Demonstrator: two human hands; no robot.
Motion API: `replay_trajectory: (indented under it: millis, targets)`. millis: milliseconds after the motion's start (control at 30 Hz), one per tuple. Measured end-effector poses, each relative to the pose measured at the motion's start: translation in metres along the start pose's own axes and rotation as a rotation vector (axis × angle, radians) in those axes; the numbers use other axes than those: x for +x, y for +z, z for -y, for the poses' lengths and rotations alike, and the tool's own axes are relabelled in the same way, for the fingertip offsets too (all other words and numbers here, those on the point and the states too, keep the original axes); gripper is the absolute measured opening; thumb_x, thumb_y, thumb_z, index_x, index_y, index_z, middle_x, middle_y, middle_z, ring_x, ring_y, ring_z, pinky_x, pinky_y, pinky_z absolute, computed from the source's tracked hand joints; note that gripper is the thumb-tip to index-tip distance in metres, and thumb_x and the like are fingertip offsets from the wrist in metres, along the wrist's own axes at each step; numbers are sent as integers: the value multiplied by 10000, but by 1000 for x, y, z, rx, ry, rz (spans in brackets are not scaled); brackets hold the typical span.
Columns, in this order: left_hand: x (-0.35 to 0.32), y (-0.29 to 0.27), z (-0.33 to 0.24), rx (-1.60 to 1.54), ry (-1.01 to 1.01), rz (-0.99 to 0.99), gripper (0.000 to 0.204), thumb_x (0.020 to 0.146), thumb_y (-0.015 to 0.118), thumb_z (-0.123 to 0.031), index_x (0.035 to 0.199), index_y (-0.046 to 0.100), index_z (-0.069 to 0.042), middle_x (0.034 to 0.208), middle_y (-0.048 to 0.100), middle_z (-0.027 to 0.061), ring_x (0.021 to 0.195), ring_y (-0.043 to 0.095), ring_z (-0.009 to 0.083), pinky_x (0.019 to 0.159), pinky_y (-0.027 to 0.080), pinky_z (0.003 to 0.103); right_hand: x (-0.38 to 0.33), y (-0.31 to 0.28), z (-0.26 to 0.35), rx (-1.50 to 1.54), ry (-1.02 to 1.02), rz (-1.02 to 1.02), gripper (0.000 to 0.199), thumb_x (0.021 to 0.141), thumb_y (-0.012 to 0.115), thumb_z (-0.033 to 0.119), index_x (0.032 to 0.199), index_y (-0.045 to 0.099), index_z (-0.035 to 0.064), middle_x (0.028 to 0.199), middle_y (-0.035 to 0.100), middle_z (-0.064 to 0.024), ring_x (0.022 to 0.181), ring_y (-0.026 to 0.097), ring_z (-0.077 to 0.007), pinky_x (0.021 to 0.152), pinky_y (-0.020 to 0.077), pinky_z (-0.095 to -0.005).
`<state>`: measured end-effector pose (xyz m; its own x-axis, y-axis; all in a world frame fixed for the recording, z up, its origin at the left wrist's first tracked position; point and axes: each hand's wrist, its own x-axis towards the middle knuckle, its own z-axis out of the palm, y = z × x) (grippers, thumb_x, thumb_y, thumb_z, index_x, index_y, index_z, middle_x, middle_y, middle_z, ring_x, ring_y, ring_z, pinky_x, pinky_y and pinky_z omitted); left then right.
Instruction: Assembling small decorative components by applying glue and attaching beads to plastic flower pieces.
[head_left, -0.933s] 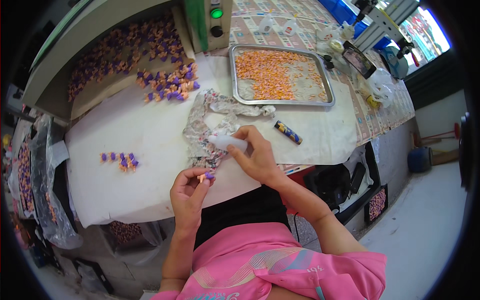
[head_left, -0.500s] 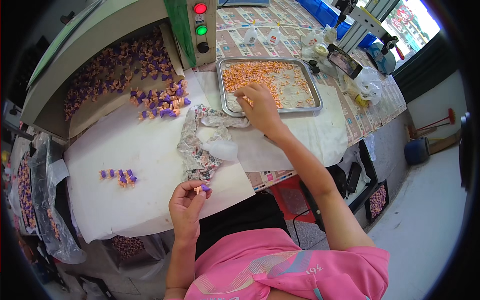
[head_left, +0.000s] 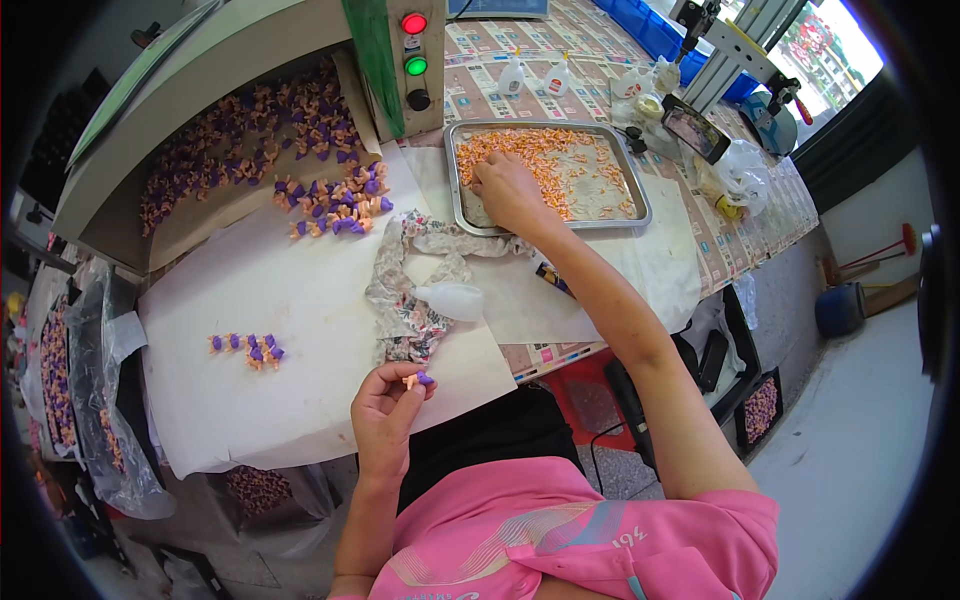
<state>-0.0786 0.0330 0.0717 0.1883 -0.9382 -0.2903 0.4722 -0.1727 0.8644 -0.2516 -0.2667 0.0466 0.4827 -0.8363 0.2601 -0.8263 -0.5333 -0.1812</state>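
Since the earlier frame our right hand [head_left: 508,190] had reached further into the far tray [head_left: 640,205] of orange pieces [head_left: 560,165], fingers curled, grip unclear. Left hand [head_left: 385,410] pinched a small purple-tipped piece [head_left: 417,379] near us: light, probably fragile; we judged a fingertip pinch best.

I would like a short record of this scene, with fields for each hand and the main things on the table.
left hand: pinches a small orange and purple piece near the table's front edge
right hand: reaches into the metal tray, on the orange pieces
small group: orange and purple pieces on the white sheet
cloth: patterned, a white bottle on it
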Motion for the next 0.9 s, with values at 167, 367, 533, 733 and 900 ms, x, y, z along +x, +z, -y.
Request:
replay_trajectory:
  millis: [167, 367, 533, 733, 900]
  targets:
    - [-6, -2, 3, -2, 8, 11, 203, 872, 608, 21, 1074, 587, 15, 1000, 634, 84, 881, 637, 143, 843, 525, 284, 2, -7, 4, -12, -32, 121, 150, 788, 636, 99, 907, 676, 17, 1022, 625, -190, 1014, 565, -342, 865, 470, -422]
    - [-6, -10, 2, -12, 14, -9, 204, 873, 610, 19, 1075, 587, 15, 1005, 630, 83, 884, 635, 143, 848, 525, 286, -12, -2, 6, 6, -77, -25, 81, 845, 613, 120, 873, 620, 45, 930, 598, -153, 969, 552, -339, 857, 441, -424]
    - [3, -12, 7, -5, -5, -19, 205, 873, 608, 12, 1077, 589, 13, 995, 632, 80, 885, 634, 139, 845, 525, 283, -12, -5, 12, 145, -40, -50, 111, 827, 622, 111, 904, 642, 33, 922, 595, -155, 960, 552, -340, 853, 443, -425]
    - [9, -5, 5, -14, -3, 9, 206, 870, 611, 9, 1074, 587, 12, 1004, 633, 84, 892, 631, 138, 848, 522, 283, 6, 9, -5, 126, -64, 3, 113, 815, 631, 108, 894, 646, 29, 899, 594, -164, 914, 570, -345, 823, 453, -430]
    - [9, -9, 6, -11, 11, 0, 207, 873, 612, 4, 1079, 587, 9, 1005, 636, 85, 891, 630, 139, 852, 520, 286, -1, 8, -5, 105, -128, -82, 92, 831, 616, 104, 852, 614, 14, 888, 593, -156, 889, 576, -340, 802, 457, -429]
